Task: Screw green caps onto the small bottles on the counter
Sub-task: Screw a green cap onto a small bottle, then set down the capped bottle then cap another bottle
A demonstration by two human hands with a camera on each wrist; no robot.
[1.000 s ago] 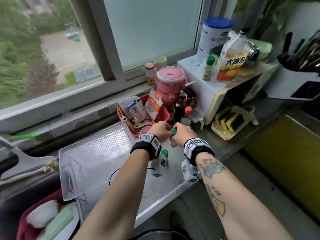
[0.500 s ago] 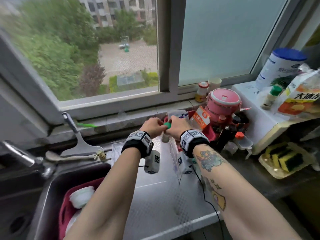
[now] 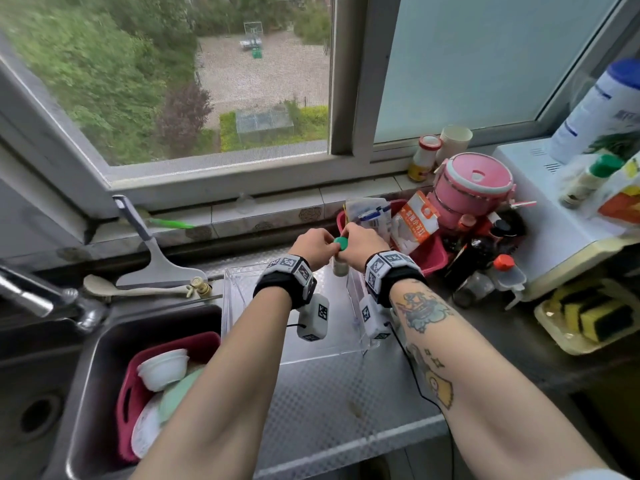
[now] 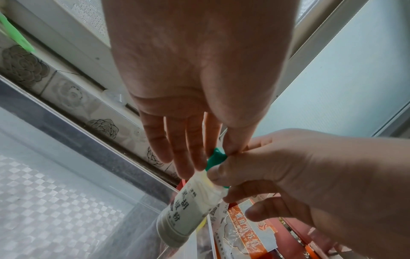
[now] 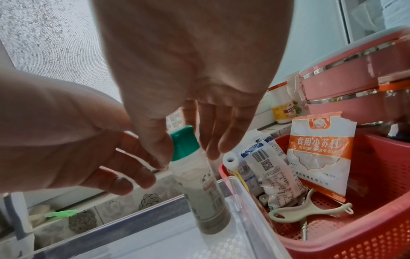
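Note:
A small white bottle point(image 3: 340, 268) with a green cap point(image 3: 341, 243) hangs tilted over the back right corner of a clear plastic bin point(image 3: 242, 299). My left hand point(image 3: 327, 247) pinches the top of the cap point(image 4: 216, 158) between thumb and forefinger, its other fingers fairly straight. My right hand point(image 3: 351, 245) grips the bottle point(image 4: 188, 210) at its neck and the cap's lower edge, thumb on one side, fingers behind. In the right wrist view the cap point(image 5: 184, 142) sits on the bottle point(image 5: 204, 189), whose base floats above the bin floor. A second green-capped bottle point(image 3: 588, 178) lies on the white appliance at right.
A red basket point(image 3: 429, 258) of packets stands just right of the bottle, with a pink lunch box point(image 3: 474, 188) and dark bottles point(image 3: 474, 251) behind it. A sink point(image 3: 104, 358) holding dishes, a faucet point(image 3: 41, 299) and a squeegee point(image 3: 156, 261) lie to the left. A sponge tray point(image 3: 595, 317) sits far right.
Both hands have lifted the capped bottle up and back toward the window sill, beside the red basket. The head view has swung left, bringing the sink into sight.

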